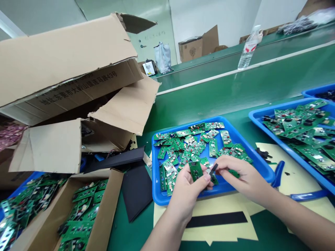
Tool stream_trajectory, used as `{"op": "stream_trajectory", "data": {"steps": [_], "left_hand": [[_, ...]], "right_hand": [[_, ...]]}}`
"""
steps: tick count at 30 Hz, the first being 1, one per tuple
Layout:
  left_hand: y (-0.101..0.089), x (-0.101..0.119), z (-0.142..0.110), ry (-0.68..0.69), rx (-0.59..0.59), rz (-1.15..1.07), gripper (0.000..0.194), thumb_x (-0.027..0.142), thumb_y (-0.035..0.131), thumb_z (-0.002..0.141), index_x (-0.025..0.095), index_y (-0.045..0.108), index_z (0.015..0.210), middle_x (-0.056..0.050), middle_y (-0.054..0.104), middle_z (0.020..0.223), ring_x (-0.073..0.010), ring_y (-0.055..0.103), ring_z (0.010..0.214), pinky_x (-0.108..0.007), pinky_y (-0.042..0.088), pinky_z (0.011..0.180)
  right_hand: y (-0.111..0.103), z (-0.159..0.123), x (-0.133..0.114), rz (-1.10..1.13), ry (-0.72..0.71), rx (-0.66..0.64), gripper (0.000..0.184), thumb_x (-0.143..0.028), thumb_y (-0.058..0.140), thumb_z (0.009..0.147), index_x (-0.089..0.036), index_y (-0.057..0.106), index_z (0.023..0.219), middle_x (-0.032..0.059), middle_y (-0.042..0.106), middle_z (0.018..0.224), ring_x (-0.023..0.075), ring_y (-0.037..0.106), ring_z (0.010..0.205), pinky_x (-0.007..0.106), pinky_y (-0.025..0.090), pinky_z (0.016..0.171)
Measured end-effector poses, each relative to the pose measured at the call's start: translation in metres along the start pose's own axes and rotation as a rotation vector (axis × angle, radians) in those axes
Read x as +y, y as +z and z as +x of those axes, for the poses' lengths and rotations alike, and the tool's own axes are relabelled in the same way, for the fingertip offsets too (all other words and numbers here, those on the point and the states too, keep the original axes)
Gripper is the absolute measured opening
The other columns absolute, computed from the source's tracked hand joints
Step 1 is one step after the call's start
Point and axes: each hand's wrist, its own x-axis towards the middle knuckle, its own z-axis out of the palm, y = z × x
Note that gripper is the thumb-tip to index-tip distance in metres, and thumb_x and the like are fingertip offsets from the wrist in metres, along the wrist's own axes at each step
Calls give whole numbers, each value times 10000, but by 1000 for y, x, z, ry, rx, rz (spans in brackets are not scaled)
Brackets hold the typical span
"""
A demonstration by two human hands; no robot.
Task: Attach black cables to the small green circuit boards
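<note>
My left hand (190,184) grips a small green circuit board (195,170) between thumb and fingers, over the near edge of a blue tray (160,199). Just to its right, my right hand (235,172) pinches a short black strip (214,169) that points toward the board. Whether the strip touches the board I cannot tell. Several more circuit boards with red and pale parts lie loosely in the tray under both hands. A longer black strip (217,219) lies on yellow paper (227,233) in front of the tray.
Blue-handled pliers (278,174) and small black pieces (263,154) lie right of the tray. Another blue tray (258,116) of boards stands farther right. At left are an open carton (110,205) of boards, black sheets (137,191) and large cardboard boxes (65,55). A bottle (248,48) stands behind.
</note>
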Motion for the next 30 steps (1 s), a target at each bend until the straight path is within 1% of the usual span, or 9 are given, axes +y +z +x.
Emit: {"op": "stream_trajectory", "data": {"steps": [4,8,11,14,18,21,24,28,30], "left_hand": [[0,1,0,-6,-10,24,221,201,729,672,144,563,806,40,575,598,-87,553,542,-206,429,572],[1,4,-1,-2,-3,45,194,191,710,677,148,550,778,42,573,566,-79,535,508,-199,405,558],[-1,5,-2,13,-3,67,162,188,679,694,153,543,776,41,580,546,-72,513,484,-198,396,555],[-2,6,-2,20,-3,80,145,195,657,704,159,542,785,42,580,531,-79,519,492,-198,390,553],[-2,5,-1,18,-2,90,129,194,645,697,167,539,766,46,574,518,-88,521,489,-200,376,538],[0,6,-2,11,-11,98,93,161,617,690,170,535,732,53,558,490,-83,508,471,-200,366,540],[1,7,-2,9,-17,105,76,138,596,682,170,533,710,58,546,466,-79,499,461,-201,362,548],[1,6,-2,25,-12,115,79,151,596,674,173,532,714,58,547,460,-81,491,449,-204,355,534],[0,6,-2,26,-8,117,83,155,597,661,173,531,708,57,546,455,-83,488,443,-207,355,529]], "right_hand": [[0,-2,8,-171,-112,16,219,-74,407,869,-199,586,847,63,623,837,164,600,741,287,493,650],[0,-4,12,-297,-152,-14,230,-73,394,875,-187,592,905,74,620,837,172,598,734,293,495,628],[0,-4,13,-394,-142,-56,246,-86,389,878,-173,593,984,75,634,810,180,596,695,302,487,597],[1,-3,14,-473,-144,-68,254,-105,387,886,-157,586,1033,69,641,778,178,595,660,295,475,571],[2,-3,12,-560,-158,-60,238,-132,381,899,-137,609,968,56,620,698,175,577,605,285,453,530],[2,-2,10,-597,-154,-61,247,-144,375,906,-130,620,933,66,626,708,179,584,612,286,454,539],[2,-3,8,-610,-143,-72,259,-155,369,911,-137,627,929,67,631,718,179,593,620,285,455,549],[3,-5,8,-635,-118,-75,272,-162,368,909,-150,639,934,69,642,728,189,614,635,292,468,557],[3,-5,10,-658,-83,-50,280,-178,371,903,-141,643,956,79,656,734,199,632,642,303,486,563]]}}
